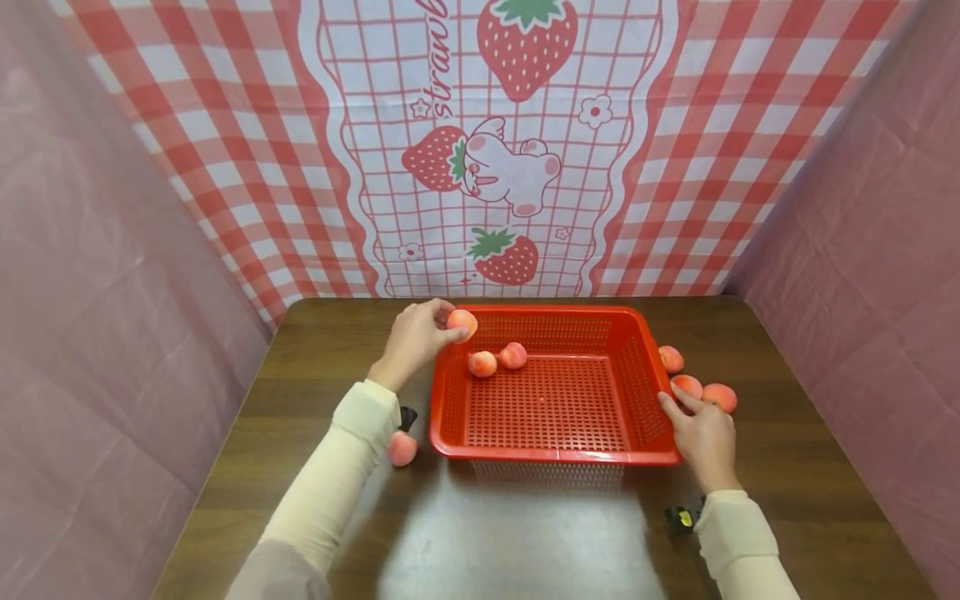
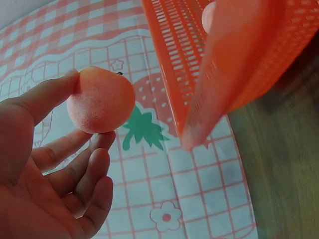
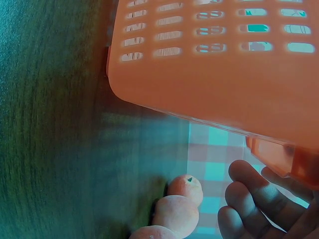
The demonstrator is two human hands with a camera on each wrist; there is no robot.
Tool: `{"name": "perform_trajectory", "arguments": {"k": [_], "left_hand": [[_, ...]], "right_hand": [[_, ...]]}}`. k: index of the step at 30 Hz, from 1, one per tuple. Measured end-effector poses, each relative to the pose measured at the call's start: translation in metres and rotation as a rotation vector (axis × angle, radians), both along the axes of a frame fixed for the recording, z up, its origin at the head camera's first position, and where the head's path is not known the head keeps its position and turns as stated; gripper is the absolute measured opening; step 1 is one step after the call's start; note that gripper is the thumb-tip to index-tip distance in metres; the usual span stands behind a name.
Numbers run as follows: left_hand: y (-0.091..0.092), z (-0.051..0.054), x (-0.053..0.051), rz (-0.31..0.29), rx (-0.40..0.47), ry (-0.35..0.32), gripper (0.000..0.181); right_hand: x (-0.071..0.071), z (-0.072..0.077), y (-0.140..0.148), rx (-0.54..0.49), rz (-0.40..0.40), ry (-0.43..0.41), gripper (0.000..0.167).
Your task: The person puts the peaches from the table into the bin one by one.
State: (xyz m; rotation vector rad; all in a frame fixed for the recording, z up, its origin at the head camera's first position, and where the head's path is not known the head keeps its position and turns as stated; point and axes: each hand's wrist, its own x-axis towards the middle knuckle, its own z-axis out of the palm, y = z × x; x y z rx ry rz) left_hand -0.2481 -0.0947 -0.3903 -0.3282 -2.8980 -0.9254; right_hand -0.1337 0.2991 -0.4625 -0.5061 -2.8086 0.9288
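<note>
My left hand (image 1: 415,337) pinches a peach (image 1: 462,324) between thumb and fingertips, over the back left corner of a red plastic basket (image 1: 555,456). In the left wrist view that peach (image 2: 101,99) is apart from the basket rim (image 2: 199,109). Two more peaches lie inside the basket towards its left side, a paler one (image 1: 482,364) and a pinker one (image 1: 513,356). At the right, my right hand (image 1: 703,437) holds the basket's rim, thumb on top. Its other fingers (image 3: 244,172) curl below the rim in the right wrist view.
Three peaches sit outside the basket on the right: one at the back (image 1: 671,359), one by my fingers (image 1: 686,387), one farther right (image 1: 720,397). Another peach (image 1: 402,448) lies left of the basket, beside my left forearm. A checked strawberry cloth (image 1: 510,167) hangs behind the wooden table (image 1: 345,333).
</note>
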Motion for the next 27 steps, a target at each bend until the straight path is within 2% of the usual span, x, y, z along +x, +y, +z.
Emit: {"name": "perform_trajectory", "arguments": {"k": [5, 13, 19, 27], "left_hand": [[0.010, 0.000, -0.001, -0.027, -0.063, -0.018, 0.049], [0.024, 0.001, 0.000, -0.051, -0.146, -0.081, 0.045], [0.033, -0.004, 0.000, -0.081, -0.212, -0.170, 0.042], [0.044, -0.013, 0.000, -0.127, -0.269, -0.213, 0.038]], "right_hand": [[0.000, -0.001, 0.000, 0.000, 0.000, 0.033, 0.053], [-0.001, -0.002, 0.000, -0.006, -0.006, 0.004, 0.056], [-0.001, -0.003, 0.001, 0.003, 0.001, 0.020, 0.054], [-0.001, -0.004, 0.001, 0.007, -0.002, 0.020, 0.054]]}}
